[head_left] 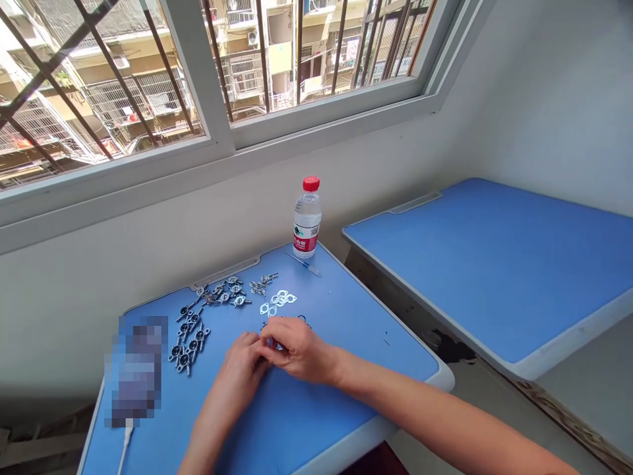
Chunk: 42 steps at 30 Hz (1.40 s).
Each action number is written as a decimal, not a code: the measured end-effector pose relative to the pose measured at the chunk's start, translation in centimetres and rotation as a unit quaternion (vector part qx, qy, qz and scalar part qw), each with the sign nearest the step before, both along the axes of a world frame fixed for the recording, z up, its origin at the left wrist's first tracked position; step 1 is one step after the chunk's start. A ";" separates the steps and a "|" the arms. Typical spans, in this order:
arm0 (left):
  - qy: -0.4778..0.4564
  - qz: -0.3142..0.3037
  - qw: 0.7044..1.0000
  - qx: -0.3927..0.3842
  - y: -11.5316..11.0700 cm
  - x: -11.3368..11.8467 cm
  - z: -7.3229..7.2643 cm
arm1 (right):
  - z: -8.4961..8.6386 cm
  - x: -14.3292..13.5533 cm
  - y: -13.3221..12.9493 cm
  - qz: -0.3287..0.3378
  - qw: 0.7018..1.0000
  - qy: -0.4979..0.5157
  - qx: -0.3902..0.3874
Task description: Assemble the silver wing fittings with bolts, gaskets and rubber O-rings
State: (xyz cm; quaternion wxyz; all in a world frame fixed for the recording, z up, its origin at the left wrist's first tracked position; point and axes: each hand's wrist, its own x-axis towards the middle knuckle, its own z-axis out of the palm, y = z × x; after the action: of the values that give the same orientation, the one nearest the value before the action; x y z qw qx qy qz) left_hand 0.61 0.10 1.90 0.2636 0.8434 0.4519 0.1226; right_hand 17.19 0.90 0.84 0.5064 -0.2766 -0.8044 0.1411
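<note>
My left hand [246, 359] and my right hand [297, 346] meet over the front middle of the blue desk [346, 343]. Their fingers are pressed together at one spot, and whatever lies between them is too small and hidden to name. Just behind my right hand, small dark rings [302, 318] are partly covered by it. Flat silver oval plates [281, 298] lie farther back. To the left are several metal fittings with black centres [184, 359], and behind them more silver fittings [235, 289]. A smaller group of metal pieces [258, 287] lies beside the plates.
A water bottle with a red cap [306, 227] stands at the desk's back corner, a thin screwdriver [307, 266] in front of it. A pixelated object [138, 373] with a white cable [127, 439] lies at left. A second blue desk [494, 264] stands right, across a gap.
</note>
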 end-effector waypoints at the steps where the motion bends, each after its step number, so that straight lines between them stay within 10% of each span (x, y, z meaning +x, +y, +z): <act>1: 0.001 -0.002 1.000 0.002 0.0 0.0 -0.1 | -0.1 0.0 0.0 -0.005 1.000 -0.010 0.009; 11: 0.010 0.005 0.999 0.053 0.5 -0.5 -1.7 | 0.8 0.1 -0.2 0.066 0.997 -0.044 0.006; 28: 0.050 0.022 0.998 0.016 -0.1 -0.1 -0.2 | 1.4 1.0 0.0 0.131 0.991 -0.019 -0.033; 42: 0.021 0.010 1.000 -0.016 -0.2 0.0 0.3 | 1.3 0.4 -0.2 0.049 0.997 0.039 -0.039</act>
State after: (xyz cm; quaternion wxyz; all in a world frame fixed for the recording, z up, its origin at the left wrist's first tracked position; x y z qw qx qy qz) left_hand 0.56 -0.11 2.22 0.2665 0.8367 0.4677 0.1006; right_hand 17.56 0.74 2.12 0.5188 -0.2509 -0.7903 0.2081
